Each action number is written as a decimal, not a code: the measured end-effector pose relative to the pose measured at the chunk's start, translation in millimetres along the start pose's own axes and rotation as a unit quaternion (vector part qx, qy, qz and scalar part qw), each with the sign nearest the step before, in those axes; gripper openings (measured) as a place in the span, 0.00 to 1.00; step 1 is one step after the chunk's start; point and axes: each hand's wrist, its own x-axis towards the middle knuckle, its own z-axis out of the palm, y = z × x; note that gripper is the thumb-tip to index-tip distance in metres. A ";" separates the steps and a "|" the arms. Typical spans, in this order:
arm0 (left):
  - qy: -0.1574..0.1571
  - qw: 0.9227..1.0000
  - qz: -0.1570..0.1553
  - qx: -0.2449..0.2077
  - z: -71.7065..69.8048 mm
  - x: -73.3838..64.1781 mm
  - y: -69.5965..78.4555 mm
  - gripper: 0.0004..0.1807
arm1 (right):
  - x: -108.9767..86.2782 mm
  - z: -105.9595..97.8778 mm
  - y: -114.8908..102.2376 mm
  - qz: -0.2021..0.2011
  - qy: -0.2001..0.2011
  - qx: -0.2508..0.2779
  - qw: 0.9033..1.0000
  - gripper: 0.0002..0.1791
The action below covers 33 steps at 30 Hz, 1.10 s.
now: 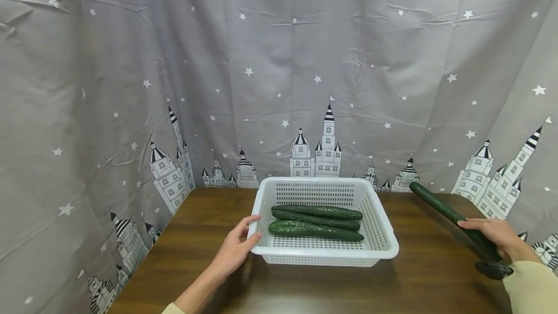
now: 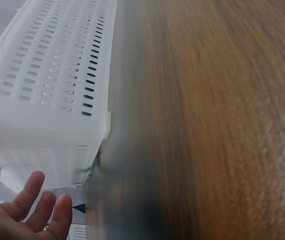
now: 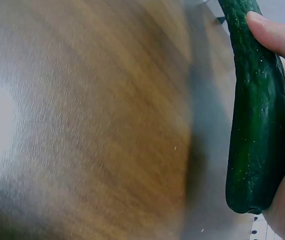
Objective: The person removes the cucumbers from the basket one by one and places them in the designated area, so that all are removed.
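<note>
A white perforated plastic basket (image 1: 322, 254) sits on the wooden table with three dark green cucumbers (image 1: 316, 230) lying lengthwise in it. At its left end, my left hand (image 1: 233, 251) touches the rim with thumb and a fingertip. The left wrist view has relaxed, spread fingers (image 2: 32, 192) beside the basket's end wall. Off to the right, my right hand (image 1: 501, 236) grips another long cucumber (image 1: 440, 206). This cucumber slants, its far end toward the back curtain. In the right wrist view the thumb lies along the cucumber (image 3: 257, 115), with other fingers behind it.
A brown wooden table (image 1: 305, 290) spreads under the basket. Behind it and along both sides hangs a grey curtain (image 1: 270, 110) printed with stars and castles. A dark band (image 1: 493, 270) is on my right wrist.
</note>
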 end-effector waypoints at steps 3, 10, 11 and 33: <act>-0.001 1.000 -0.003 -0.002 -1.0 0.9 0.3 0.24 | -1.0 -0.5 3.8 0.019 0.010 -0.004 1.000 0.32; 0.000 1.000 0.002 0.003 -3.8 4.1 5.8 0.24 | -5.4 3.3 11.4 0.070 0.041 0.057 0.995 0.33; -0.001 1.000 0.001 0.003 -3.8 3.8 6.3 0.24 | -6.1 4.2 12.9 0.077 0.045 0.056 0.994 0.36; 0.000 1.000 -0.004 0.002 -0.5 -1.5 4.8 0.23 | -13.4 14.1 24.7 0.047 0.018 -0.113 0.992 0.47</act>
